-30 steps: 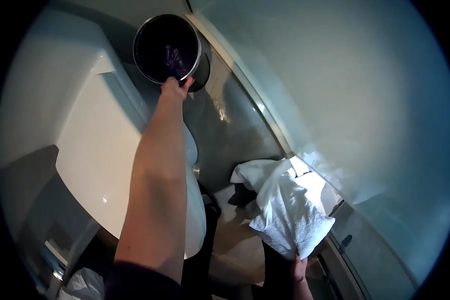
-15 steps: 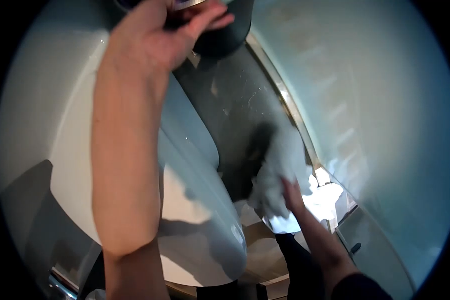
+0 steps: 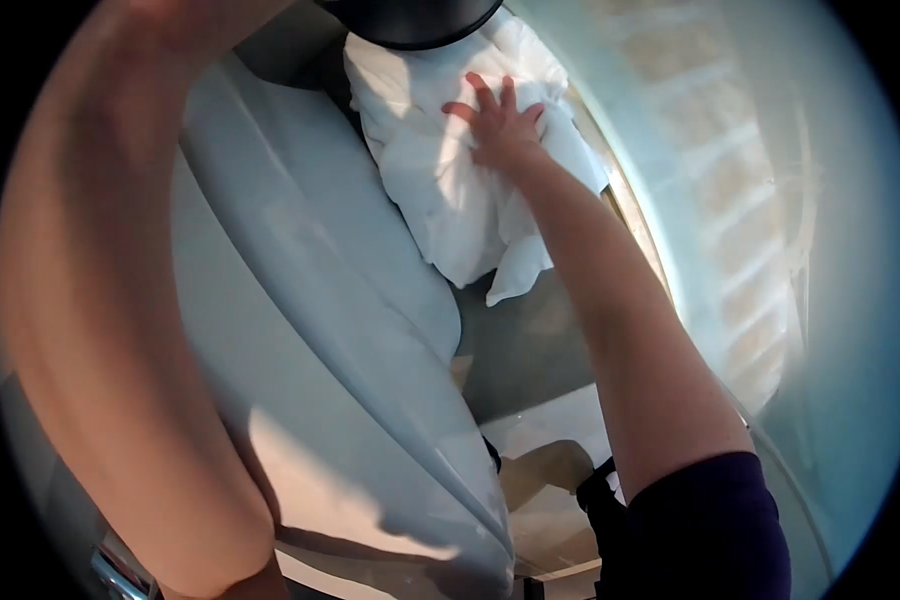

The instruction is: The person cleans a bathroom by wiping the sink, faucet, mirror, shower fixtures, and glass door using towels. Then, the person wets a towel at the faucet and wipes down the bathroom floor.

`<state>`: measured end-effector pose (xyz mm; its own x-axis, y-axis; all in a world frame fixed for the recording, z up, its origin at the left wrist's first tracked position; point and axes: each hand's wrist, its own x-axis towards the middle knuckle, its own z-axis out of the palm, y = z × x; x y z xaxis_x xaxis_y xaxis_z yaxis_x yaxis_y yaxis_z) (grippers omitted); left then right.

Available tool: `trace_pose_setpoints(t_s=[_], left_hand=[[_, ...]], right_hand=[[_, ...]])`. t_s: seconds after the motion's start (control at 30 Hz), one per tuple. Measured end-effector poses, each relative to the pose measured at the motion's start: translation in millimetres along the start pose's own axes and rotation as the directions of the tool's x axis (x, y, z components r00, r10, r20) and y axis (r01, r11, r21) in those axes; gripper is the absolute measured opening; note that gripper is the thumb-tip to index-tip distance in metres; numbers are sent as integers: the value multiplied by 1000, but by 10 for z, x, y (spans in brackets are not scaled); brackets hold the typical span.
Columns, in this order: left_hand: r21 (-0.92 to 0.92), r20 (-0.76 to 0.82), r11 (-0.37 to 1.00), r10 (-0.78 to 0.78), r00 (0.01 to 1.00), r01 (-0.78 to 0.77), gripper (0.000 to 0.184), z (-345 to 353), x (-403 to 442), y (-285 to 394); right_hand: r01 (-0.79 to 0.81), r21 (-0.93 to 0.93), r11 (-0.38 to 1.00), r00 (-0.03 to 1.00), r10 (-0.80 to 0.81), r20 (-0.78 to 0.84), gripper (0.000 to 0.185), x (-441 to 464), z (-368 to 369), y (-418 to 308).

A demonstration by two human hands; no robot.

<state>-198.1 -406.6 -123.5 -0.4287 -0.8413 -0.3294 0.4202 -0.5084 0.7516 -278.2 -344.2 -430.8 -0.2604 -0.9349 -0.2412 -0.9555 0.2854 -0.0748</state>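
My right hand (image 3: 502, 130) lies with its fingers spread on a crumpled white cloth (image 3: 420, 170), pressing it from above. The cloth is spread over a dark grey surface (image 3: 530, 335), beside the smooth white curved side of what looks like a bathtub (image 3: 310, 240). At the top, a black rounded container (image 3: 415, 22) stands over the far end of the cloth. My left forearm crosses the left side, and only the edge of my left hand (image 3: 240, 18) shows at the top border. Its fingers are out of frame.
A pale metal-edged strip (image 3: 635, 225) and a glass panel (image 3: 740, 200) run along the right. A chrome fitting (image 3: 120, 575) sits at the lower left. My own dark-clothed leg (image 3: 605, 520) and a tan patch of floor lie at the bottom.
My right hand has moved up and forward with the white cloth, from the lower right to the top, and its fingers now lie spread. My left hand has moved up and left, mostly out of view.
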Motion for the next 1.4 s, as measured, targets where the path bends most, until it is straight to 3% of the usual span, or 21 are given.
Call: trace_pose_setpoints(t_s=[0.1,0.17,0.23,0.33,0.4,0.47,0.5,0.57,0.63,0.67,0.77,0.83,0.87,0.93,1.0,1.07,1.17,1.2,1.23,1.3,1.4], left_hand=[[-64,-13,997,-53,998,52,23,-2,53,154],[-161,-13,968,-198,980,194,24,-24,64,306],[-193,-24,957,-223,974,215,24,70,-71,385],[-205,-34,958,-213,976,202,27,69,-166,483],[-201,105,933,-281,954,297,28,6,138,431],[-140,126,939,-297,947,313,28,-31,146,402],[-117,183,975,-167,969,190,27,-49,97,335],[-96,224,995,-3,975,26,26,-84,42,325],[-89,155,996,-7,988,21,26,-33,17,325],[-102,135,994,-19,991,33,25,-58,16,367],[-105,92,993,-45,995,55,24,7,92,433],[-98,70,992,-69,995,76,24,35,98,427],[-93,58,992,-82,995,87,24,24,97,408],[-89,40,990,-102,994,105,23,19,78,379],[-72,-15,991,-117,993,116,23,54,45,322],[-88,-137,978,-200,970,189,22,124,110,299],[-187,-323,939,-337,884,289,22,227,174,183],[-205,-362,926,-372,855,316,22,243,171,137],[-208,-363,924,-377,852,320,22,272,148,95],[-279,-426,868,-494,758,410,21,187,199,189],[-189,-456,900,-435,776,393,22,10,325,-219]], right_hand=[[115,257,960,993,-109,-38,44,-71,-6,294],[122,187,975,992,-119,-30,55,-650,19,478],[67,277,958,997,-71,6,44,-1651,108,605],[-9,258,966,992,-24,125,42,-3544,480,811],[-134,244,961,919,28,394,41,-4401,612,1014],[-541,655,528,840,294,456,43,-4973,1098,1079],[-540,662,519,840,288,460,43,-4861,1113,937],[-380,371,847,916,291,275,43,-4492,959,674],[-450,510,733,890,319,326,39,-4024,953,583],[-295,511,807,954,275,118,43,-3644,821,437],[-107,651,752,994,85,65,45,-2203,432,157],[228,676,701,971,-109,-215,51,-1045,258,-63],[300,705,643,940,-73,-333,53,-443,106,-226],[159,714,682,976,2,-219,57,419,-177,-489],[29,373,928,1000,-27,-10,57,595,-378,-720],[0,321,947,984,-58,171,51,508,-66,-643],[34,426,904,994,13,-108,29,-593,443,-533],[-7,473,881,999,-11,37,27,-975,390,-460],[119,305,945,993,-112,-42,30,-1495,462,-372],[125,309,943,984,-157,80,39,-2404,534,-300],[11,360,933,901,-166,402,33,-3749,725,3]])
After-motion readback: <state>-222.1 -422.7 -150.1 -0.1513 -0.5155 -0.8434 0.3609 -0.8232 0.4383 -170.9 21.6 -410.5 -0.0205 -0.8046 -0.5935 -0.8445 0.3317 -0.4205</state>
